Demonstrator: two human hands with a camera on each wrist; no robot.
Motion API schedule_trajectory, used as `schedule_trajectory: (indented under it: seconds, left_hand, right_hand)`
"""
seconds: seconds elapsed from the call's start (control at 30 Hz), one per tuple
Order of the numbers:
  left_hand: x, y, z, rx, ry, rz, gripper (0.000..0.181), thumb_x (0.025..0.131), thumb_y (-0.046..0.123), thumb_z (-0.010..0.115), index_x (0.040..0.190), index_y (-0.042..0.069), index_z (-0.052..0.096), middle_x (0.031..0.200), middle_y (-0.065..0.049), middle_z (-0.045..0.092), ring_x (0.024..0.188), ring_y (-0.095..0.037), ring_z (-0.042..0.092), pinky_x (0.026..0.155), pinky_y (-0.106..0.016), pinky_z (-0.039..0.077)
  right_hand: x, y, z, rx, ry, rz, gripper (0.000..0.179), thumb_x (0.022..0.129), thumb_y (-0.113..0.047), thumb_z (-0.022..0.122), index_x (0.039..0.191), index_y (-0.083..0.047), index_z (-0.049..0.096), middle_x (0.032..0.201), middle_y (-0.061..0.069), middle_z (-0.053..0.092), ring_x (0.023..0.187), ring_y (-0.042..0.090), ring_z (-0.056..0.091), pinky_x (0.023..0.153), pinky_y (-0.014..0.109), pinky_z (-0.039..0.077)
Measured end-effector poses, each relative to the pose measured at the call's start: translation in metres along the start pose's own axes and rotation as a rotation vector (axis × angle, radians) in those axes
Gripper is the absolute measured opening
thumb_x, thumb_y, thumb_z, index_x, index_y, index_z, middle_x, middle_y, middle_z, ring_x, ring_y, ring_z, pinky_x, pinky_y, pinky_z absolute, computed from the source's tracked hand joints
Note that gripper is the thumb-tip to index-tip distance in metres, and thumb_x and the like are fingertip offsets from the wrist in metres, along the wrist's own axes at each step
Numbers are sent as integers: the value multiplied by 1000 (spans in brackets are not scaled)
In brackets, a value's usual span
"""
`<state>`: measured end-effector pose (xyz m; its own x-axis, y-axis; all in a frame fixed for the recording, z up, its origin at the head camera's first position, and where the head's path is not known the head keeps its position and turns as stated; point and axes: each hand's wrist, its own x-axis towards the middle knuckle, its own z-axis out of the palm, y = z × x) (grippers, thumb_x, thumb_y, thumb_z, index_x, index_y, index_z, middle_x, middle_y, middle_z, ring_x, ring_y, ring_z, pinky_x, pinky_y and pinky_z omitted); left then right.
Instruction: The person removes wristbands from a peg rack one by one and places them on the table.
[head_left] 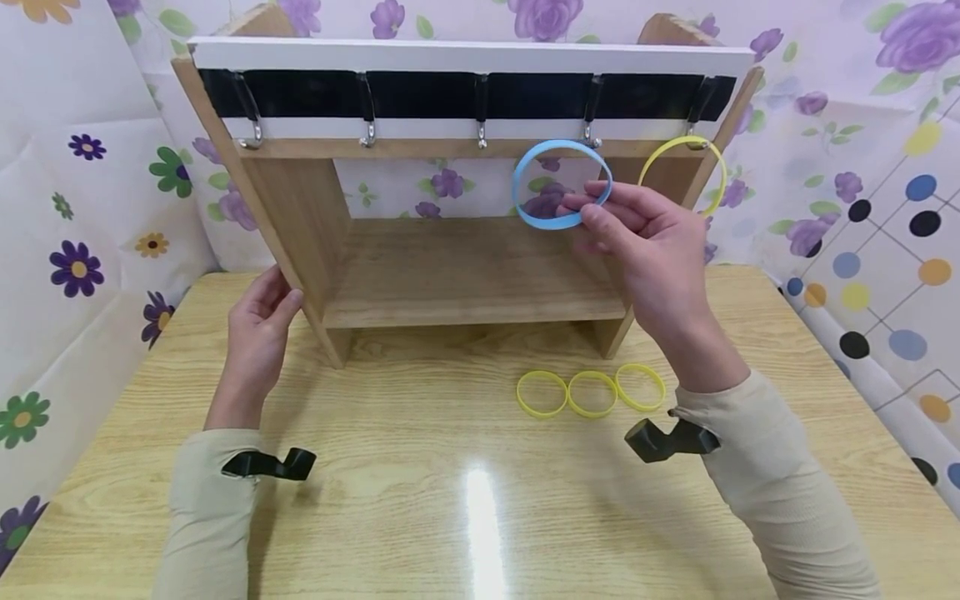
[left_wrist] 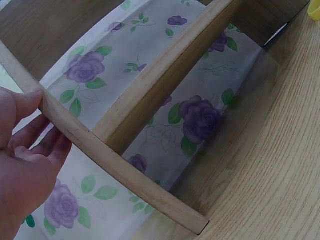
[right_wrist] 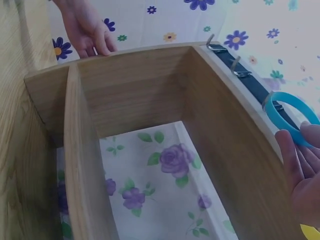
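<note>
My right hand pinches a light blue wristband between thumb and fingers, in front of the hook rail. In the head view the band's upper rim overlaps the second hook from the right; I cannot tell whether they touch. My left hand grips the left side panel of a wooden shelf, thumb on the front edge and fingers behind, as the left wrist view shows. A yellow wristband hangs on the rightmost hook, partly behind my right hand. Three yellow wristbands lie in a row on the table.
Several metal hooks line a black and white rail across the shelf's top front. The shelf stands on a wood-grain table, with flowered sheeting behind and at the left. Dotted sheeting borders the right side.
</note>
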<state>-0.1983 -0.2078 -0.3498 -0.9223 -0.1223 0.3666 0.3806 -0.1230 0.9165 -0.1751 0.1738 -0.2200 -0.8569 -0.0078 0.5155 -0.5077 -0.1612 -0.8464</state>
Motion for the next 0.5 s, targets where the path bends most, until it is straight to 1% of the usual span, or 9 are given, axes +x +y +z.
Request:
schedule_trajectory:
  seconds: [0.13,0.2,0.33,0.5]
  left_hand:
    - [0,0,0,-1,-2,4,44,98,0,51,142,0,45,136,-12,49,125,-22,43,100,-22,39]
    - [1,-1,1,-4,-1,8,44,98,-1,51,141,0,46,134,-12,50,123,-22,44,99,-22,39]
    - [2,-2,1,-10,4,14,43,97,-2,51,140,-1,46,132,-10,52,122,-21,45,98,-22,40]
    - [1,-1,1,-16,12,10,43,97,-2,51,141,-2,46,131,-9,52,121,-21,46,97,-21,40]
  right_hand:
    - [-5,3,-1,-91,-22,8,22,87,2,70,109,4,69,96,10,72,92,21,69,72,29,56]
    - [-8,5,-3,-121,-37,14,22,87,2,69,109,4,69,95,8,73,90,21,70,71,29,57]
    - [-13,10,-8,-131,-58,29,22,87,4,68,109,4,69,93,8,73,86,21,70,69,30,57]
    - [-20,18,-17,-152,-53,59,21,85,4,70,106,2,71,89,9,73,80,19,71,66,32,57]
